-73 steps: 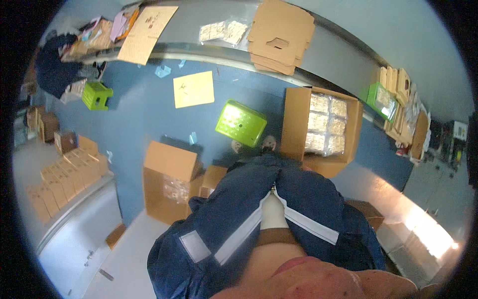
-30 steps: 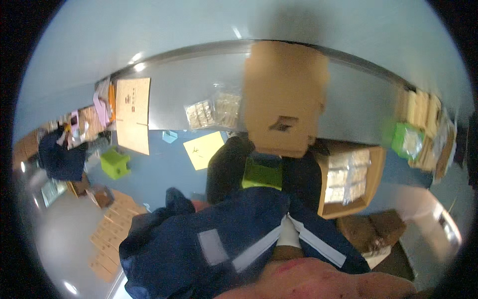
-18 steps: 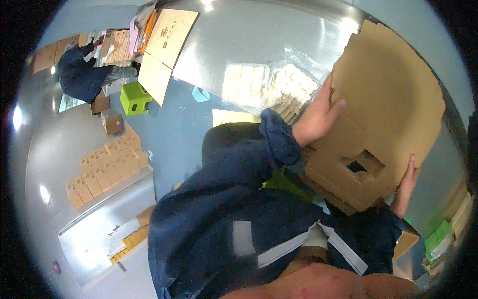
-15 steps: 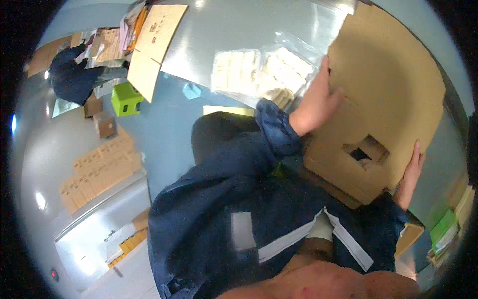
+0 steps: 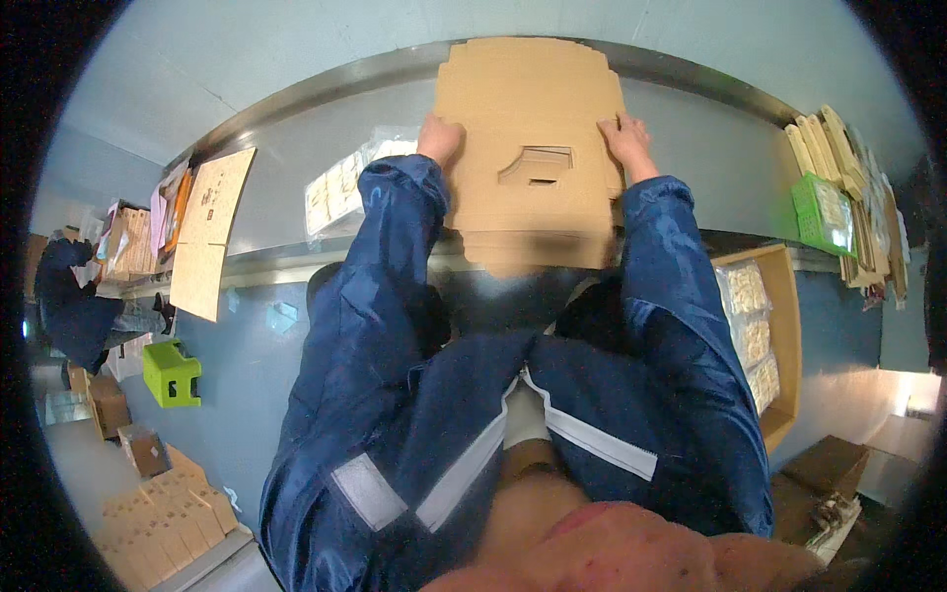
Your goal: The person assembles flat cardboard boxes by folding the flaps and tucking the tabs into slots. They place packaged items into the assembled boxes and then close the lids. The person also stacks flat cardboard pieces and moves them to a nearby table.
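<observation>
Flat brown cardboard blanks (image 5: 528,94) lie in front of me on the metal table, their near end jutting past its front edge. The top one has a cut-out opening, and more layers show at the edges beneath. My left hand (image 5: 441,140) grips the left edge with curled fingers. On the opposite edge, my right hand (image 5: 628,141) is closed at about the same height. Clear plastic packs (image 5: 335,194) of pale pieces rest on the table just left of my left hand, partly behind my sleeve.
Right of my lap stands an open cardboard box (image 5: 786,365) holding similar packs. A green basket (image 5: 821,212) and stacked cardboard occupy the table's right end. To the left are a tall cardboard sheet (image 5: 209,212), a lime-green stool (image 5: 171,373) on the floor and another person (image 5: 71,296).
My view has turned, so the table now runs across in front of me. The cardboard, seen at the right before, is now centred and flat between both hands.
</observation>
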Action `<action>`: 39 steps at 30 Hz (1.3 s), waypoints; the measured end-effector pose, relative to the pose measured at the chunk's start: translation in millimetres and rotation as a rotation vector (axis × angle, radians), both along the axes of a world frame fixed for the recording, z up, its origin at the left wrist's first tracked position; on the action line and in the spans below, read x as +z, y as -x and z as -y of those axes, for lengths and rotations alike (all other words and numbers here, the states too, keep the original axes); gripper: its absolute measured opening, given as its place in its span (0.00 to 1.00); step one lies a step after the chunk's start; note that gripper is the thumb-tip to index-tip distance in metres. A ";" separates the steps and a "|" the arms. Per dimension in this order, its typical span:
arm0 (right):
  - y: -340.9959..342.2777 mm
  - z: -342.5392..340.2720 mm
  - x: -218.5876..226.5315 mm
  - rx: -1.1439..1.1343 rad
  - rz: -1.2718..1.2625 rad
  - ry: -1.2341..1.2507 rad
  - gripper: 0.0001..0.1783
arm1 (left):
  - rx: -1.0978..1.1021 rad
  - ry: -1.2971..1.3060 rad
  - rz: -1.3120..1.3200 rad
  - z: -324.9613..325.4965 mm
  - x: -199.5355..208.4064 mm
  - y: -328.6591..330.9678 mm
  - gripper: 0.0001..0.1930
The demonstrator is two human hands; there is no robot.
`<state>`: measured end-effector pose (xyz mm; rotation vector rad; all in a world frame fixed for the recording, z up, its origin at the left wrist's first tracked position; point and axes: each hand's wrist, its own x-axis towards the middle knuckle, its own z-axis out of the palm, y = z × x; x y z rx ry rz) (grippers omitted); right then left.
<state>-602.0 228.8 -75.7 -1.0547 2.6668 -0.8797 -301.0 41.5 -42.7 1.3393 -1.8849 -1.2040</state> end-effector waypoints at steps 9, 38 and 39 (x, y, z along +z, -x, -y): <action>41.3 22.8 -13.9 -0.109 -0.092 0.053 0.32 | 0.125 0.224 0.250 55.9 -26.6 42.0 0.19; -12.5 -81.6 114.3 0.234 1.134 0.575 0.26 | -0.219 -0.515 -0.743 -17.8 84.8 -41.8 0.19; -20.2 -77.6 114.6 0.224 0.971 0.405 0.28 | -0.222 -0.456 -0.673 -12.4 85.9 -33.7 0.18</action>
